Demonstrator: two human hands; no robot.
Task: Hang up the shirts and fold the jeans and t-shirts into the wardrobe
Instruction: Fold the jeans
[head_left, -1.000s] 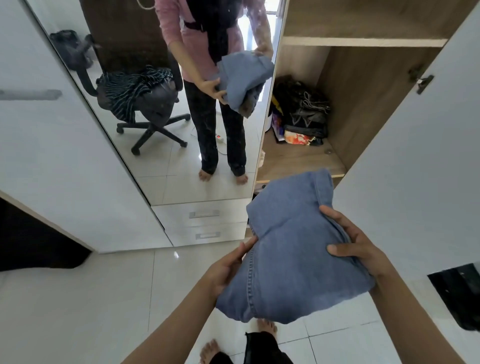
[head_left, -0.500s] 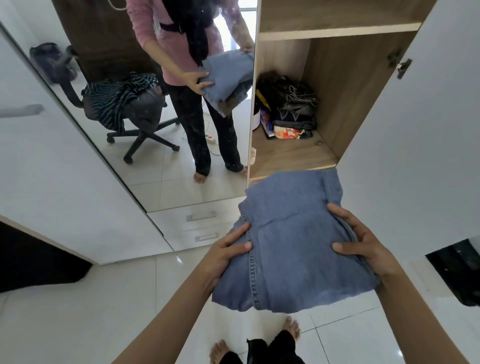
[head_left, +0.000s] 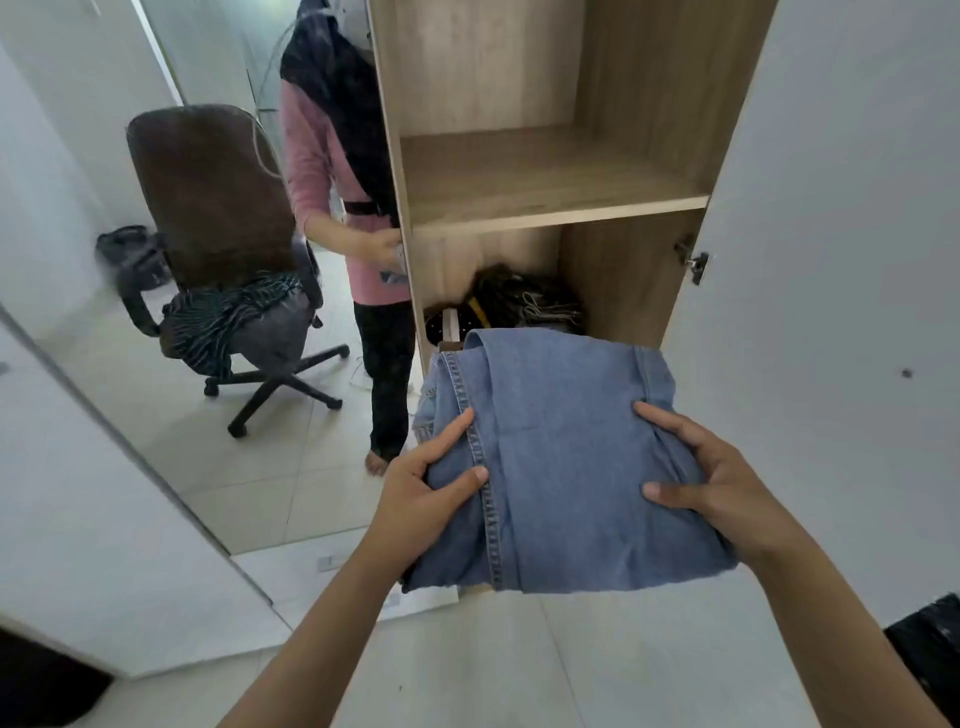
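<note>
Two hands hold a folded pair of blue jeans (head_left: 561, 457) up in front of the open wardrobe (head_left: 524, 171). The left hand (head_left: 415, 499) grips the left edge of the jeans, with the thumb on top by the seam and the other fingers curled over the side. The right hand (head_left: 722, 488) grips the right edge, with the thumb and one finger lying on top of the cloth and the rest tucked under. The jeans are in the air, not on any shelf. They sit just below the middle shelf (head_left: 550, 202) and in front of the lower space of the wardrobe.

In that lower space, at the back, there is a dark pile of clothes (head_left: 519, 304). The jeans hide part of it. The wardrobe is made of light wood, and its white door (head_left: 841, 260) stands open on the right.

On the left there is a mirror (head_left: 171, 260). In the mirror the person shows in a pink top and dark trousers. It also shows a brown office chair (head_left: 218, 234) with a striped cloth (head_left: 223, 322) lying over the seat, and a dark bag (head_left: 132, 249) on the floor behind it.

The floor (head_left: 519, 665) below the hands has pale tiles
</note>
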